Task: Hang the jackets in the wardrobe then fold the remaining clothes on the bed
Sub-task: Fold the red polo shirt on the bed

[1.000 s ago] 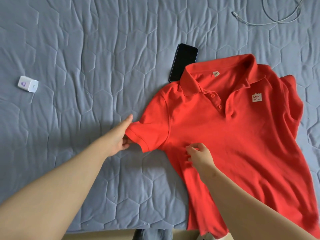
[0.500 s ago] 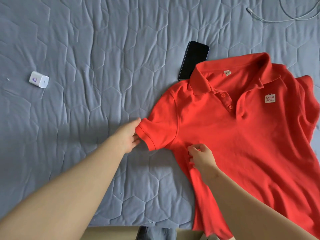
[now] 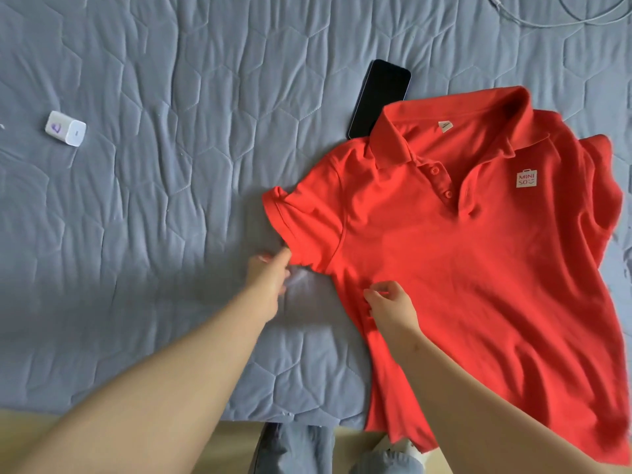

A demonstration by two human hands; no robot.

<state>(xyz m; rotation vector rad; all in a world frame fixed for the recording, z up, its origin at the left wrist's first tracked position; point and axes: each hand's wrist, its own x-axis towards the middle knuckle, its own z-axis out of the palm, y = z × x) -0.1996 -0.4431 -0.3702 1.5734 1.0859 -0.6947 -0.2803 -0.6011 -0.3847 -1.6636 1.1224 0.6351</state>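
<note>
Reaching out from 7 o'clock, the person's left hand [image 3: 268,277] had its fingers [image 3: 284,256] loose and mostly straight. They held nothing. The tips were right at the bottom corner of the short sleeve [image 3: 307,217]. The hand was blurry, so it was hard to say whether the tips really touched the cloth.

The right hand [image 3: 391,307] came in from 5 o'clock and lay on the red polo shirt [image 3: 461,254]. Its fingers [image 3: 371,295] were curled in tight. They pinched a little bit of red cloth near the shirt's side edge, just below the sleeve.

The shirt lay front side up on the grey bed [image 3: 171,200]. Its collar [image 3: 393,145] pointed to 12 o'clock and its bottom end pointed to 6 o'clock, where it hung a little over the bed's edge. Most of the shirt spread out at 2 o'clock from the right hand. The sleeve sat at 1 o'clock from the left hand. The other side of the shirt, at 3 o'clock, was bunched up. A small white patch [image 3: 526,178] sat on the chest.

A black phone [image 3: 381,94] lay at 11 o'clock from the collar, with one end tucked under it. A white charger block [image 3: 65,128] sat well apart at 10 o'clock from the left hand. A white cable [image 3: 564,20] lay near the top at 1 o'clock.
</note>
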